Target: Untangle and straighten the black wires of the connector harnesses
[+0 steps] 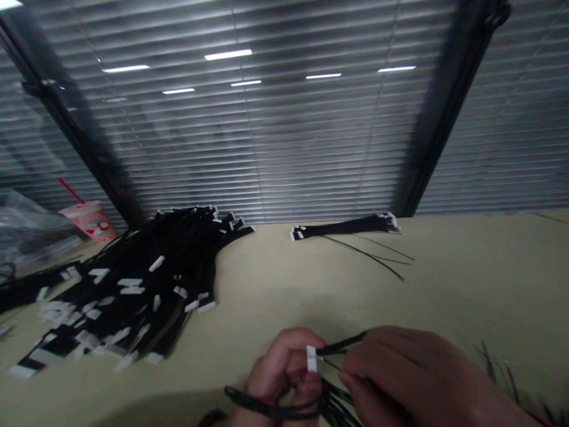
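Near the bottom middle, my left hand (281, 366) pinches a small white connector (312, 359) between thumb and forefinger. Black wires (335, 402) fan out from the connector, and a looped bundle hangs across the left fingers. Close by on the right, my right hand (411, 370) is closed with its fingertips on a thin black wire (329, 362) that leads to the connector. The back of that hand hides most of its fingers and part of the wires.
A big heap of black wire harnesses (146, 284) with white connectors lies left on the table (267, 284). A smaller bundle (347, 226) lies at the back, by the blinds (284, 148). A pink cup (91, 219) and clear plastic bag (31, 231) stand far left; loose wires (489, 362) lie right.
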A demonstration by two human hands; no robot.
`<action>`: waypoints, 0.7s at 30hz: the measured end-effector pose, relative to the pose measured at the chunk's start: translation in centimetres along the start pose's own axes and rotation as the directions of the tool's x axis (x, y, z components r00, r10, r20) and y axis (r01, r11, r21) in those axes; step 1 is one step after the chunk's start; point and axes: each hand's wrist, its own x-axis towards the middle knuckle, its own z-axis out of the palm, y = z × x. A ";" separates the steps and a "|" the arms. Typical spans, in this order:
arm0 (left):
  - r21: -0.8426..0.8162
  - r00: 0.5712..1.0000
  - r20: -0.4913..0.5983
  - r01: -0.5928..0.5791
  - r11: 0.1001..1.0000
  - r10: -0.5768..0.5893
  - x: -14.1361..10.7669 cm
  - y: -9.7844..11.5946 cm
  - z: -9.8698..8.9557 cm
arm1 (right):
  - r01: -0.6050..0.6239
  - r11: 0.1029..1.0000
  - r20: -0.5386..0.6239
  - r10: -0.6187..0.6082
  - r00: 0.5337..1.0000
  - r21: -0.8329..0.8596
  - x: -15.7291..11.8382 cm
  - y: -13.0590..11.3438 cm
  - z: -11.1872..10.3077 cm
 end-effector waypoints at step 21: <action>0.008 0.997 0.029 0.076 0.997 -0.076 1.7 0.0 -0.4 | 0.017 0.973 -0.065 -0.033 0.997 -0.228 1.0 -0.2 -0.5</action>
